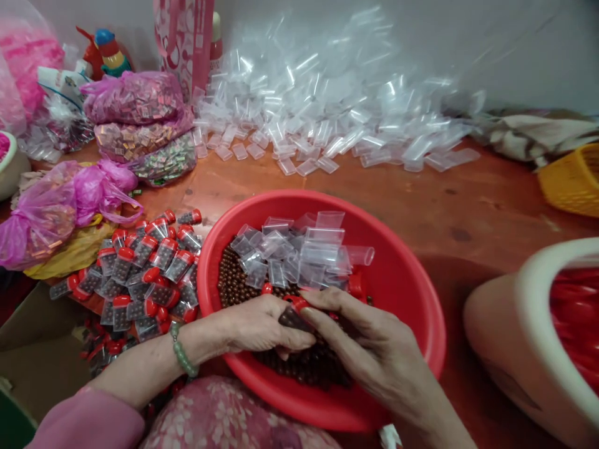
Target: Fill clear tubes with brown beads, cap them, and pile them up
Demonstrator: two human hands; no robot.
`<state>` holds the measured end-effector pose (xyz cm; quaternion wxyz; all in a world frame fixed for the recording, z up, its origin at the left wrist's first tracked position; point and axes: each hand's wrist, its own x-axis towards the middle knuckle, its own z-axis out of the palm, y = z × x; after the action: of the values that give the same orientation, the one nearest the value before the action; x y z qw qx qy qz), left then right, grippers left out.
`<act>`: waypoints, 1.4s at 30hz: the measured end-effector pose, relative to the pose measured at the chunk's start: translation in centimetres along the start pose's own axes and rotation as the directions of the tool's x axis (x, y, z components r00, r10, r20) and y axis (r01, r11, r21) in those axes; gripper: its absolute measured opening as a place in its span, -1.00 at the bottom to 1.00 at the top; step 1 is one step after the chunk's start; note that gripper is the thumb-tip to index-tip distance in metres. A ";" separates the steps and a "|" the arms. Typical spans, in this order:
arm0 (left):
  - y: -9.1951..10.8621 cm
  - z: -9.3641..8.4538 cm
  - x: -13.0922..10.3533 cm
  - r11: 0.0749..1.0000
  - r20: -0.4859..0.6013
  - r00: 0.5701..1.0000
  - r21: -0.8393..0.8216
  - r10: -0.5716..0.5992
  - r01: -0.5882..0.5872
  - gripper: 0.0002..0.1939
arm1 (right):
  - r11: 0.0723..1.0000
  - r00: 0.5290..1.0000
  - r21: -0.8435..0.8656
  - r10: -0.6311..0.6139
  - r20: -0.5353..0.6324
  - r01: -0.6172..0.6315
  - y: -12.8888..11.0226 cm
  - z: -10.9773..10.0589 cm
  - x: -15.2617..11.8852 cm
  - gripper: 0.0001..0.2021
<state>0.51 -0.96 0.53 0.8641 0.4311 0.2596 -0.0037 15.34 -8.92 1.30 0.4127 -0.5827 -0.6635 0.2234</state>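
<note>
Over a red basin [423, 293], my left hand [259, 324] is closed around a small clear container [294, 318] filled with something dark. A red cap [296, 302] sits at the container's upper end, pinched between the thumb and fingers of my right hand [379, 346]. Whether the cap is fully seated I cannot tell. Small brown balls [236, 274] cover part of the basin's bottom under my hands. Clear flat plastic tubes [322, 249] lie in a pile on the balls at the far side. More red caps [357, 284] show behind my right hand, partly hidden by it.
Left of the basin is a heap of filled, red-capped containers [140, 274], with a cardboard box [35, 343] below. Pink bags [135, 100] stand further back. Clear empty tubes [309, 112] are piled along the wall. At right are a cream tub [505, 312] of red pieces and a yellow basket [571, 184].
</note>
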 end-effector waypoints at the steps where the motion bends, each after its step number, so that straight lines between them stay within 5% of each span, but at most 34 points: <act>1: 0.0 0.0 0.0 1.000 -0.007 1.000 -0.030 -0.005 0.005 -0.62 | 1.000 1.000 -0.014 -0.017 -0.005 0.017 0.0 0.0 0.0 -0.88; 4: 0.2 0.0 -0.1 0.984 0.003 0.999 -0.175 -0.035 0.035 -0.59 | 0.992 0.997 -0.101 -0.078 0.005 0.078 -0.1 -0.2 0.1 -0.84; 9: 0.3 -0.3 -0.4 0.941 0.017 0.997 -0.330 -0.069 0.070 -0.46 | 0.926 0.983 -0.328 -0.171 0.072 0.185 -0.3 0.3 -0.2 -0.23; 14: -0.2 0.4 0.3 0.921 -0.034 0.993 -0.379 -0.110 0.089 -0.23 | 0.817 0.962 -0.514 -0.266 0.065 0.260 -0.1 1.7 -0.4 -0.37; 21: -1.0 2.8 0.8 0.910 -0.332 0.939 -0.411 -0.087 -0.061 -0.44 | 0.766 0.927 -0.557 -0.373 0.019 0.320 0.1 2.1 -0.7 -0.46; 34: -1.6 2.1 0.8 0.852 -0.307 0.946 -0.518 -0.099 -0.079 -0.43 | 0.803 0.951 -0.513 -0.290 0.107 0.303 0.4 1.9 -0.8 -0.43; 42: -1.6 3.5 0.7 0.861 -0.509 0.859 -0.460 -0.055 -0.217 -0.64 | 0.744 0.884 -0.516 -0.465 0.056 0.425 0.2 2.3 -1.0 -0.41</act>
<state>2.32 -4.42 0.76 0.8466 0.1881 0.4492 0.2148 13.56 -9.45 -0.45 0.3081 -0.5041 -0.8019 -0.0889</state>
